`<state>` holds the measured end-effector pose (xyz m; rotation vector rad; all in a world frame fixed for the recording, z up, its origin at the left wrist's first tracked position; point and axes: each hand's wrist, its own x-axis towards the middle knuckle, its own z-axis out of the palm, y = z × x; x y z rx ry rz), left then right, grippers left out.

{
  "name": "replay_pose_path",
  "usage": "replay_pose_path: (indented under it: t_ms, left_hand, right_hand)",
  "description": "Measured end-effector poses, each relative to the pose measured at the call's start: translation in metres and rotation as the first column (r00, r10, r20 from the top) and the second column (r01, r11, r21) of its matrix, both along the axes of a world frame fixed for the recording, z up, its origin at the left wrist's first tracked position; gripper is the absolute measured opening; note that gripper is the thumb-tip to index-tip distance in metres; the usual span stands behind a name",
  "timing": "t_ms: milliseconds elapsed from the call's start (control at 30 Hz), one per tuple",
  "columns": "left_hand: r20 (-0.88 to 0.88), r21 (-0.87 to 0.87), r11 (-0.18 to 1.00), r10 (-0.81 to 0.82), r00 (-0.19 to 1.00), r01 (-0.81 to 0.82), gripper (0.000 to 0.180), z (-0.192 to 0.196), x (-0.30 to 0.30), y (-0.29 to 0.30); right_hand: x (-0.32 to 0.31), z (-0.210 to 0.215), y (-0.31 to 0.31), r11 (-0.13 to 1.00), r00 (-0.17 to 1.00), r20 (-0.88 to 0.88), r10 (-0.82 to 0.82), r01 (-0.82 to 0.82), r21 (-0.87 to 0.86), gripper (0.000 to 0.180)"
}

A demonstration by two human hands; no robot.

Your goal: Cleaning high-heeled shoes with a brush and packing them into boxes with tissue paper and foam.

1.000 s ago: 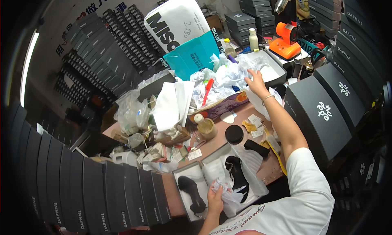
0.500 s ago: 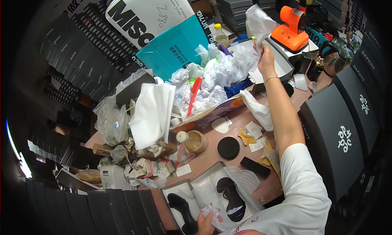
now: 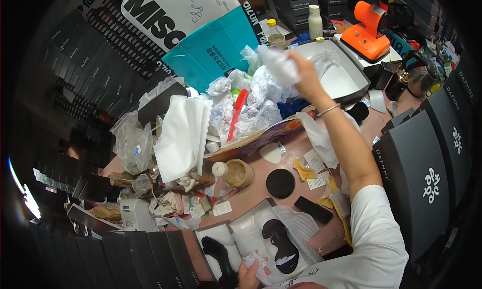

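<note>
My right hand [image 3: 303, 73] is stretched out over the far side of the table, closed on a wad of crumpled white paper [image 3: 279, 64] above a heap of crumpled paper [image 3: 256, 101]. My left hand [image 3: 249, 274] is at the near edge, pinching a small piece of white paper [image 3: 255, 259] at the open shoe box [image 3: 236, 229]. The box holds two black shoes [image 3: 281, 244] on white tissue. A thin bracelet sits on my right wrist.
A grey tray [image 3: 337, 70] and an orange machine [image 3: 370, 28] stand at the back right. Stacked dark shoe boxes [image 3: 427, 163] flank the table on both sides. A folded white cloth [image 3: 182, 133], a glue jar [image 3: 236, 172], a black lid [image 3: 280, 183], bottles [image 3: 315, 20] and scraps litter the tabletop.
My right hand has lifted a wad of white paper off the heap and drawn it leftward. The view has swung closer to the table. My left hand stays at the shoe box.
</note>
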<state>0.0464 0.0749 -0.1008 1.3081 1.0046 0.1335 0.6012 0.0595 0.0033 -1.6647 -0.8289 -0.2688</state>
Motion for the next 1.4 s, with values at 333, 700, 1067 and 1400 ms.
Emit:
replay_pose_path:
  t_ms: [333,700,1067,1400]
  left_hand:
    - [-0.066,0.131,0.953,-0.265,0.962,0.272,0.06,-0.004,-0.01,0.006]
    - [0.338,-0.411,0.912,0.154,0.928,-0.002,0.039,-0.009,0.004,0.006]
    - [0.564,-0.319,0.945,0.128,0.816,0.072,0.045,0.025,0.002,0.007]
    - [0.665,0.04,0.967,-0.214,0.715,0.252,0.043,0.143,0.004,-0.008]
  right_hand:
    - [-0.014,-0.019,-0.016,0.861,0.879,0.295,-0.374,0.448,-0.243,0.062]
    - [0.03,-0.006,-0.024,0.907,0.906,-0.057,-0.42,0.419,-0.029,0.027]
    - [-0.078,0.078,-0.045,0.695,0.731,-0.376,0.569,-0.182,0.696,0.034]
    - [-0.375,0.048,-0.097,0.76,0.62,-0.458,0.637,-0.604,0.239,0.02]
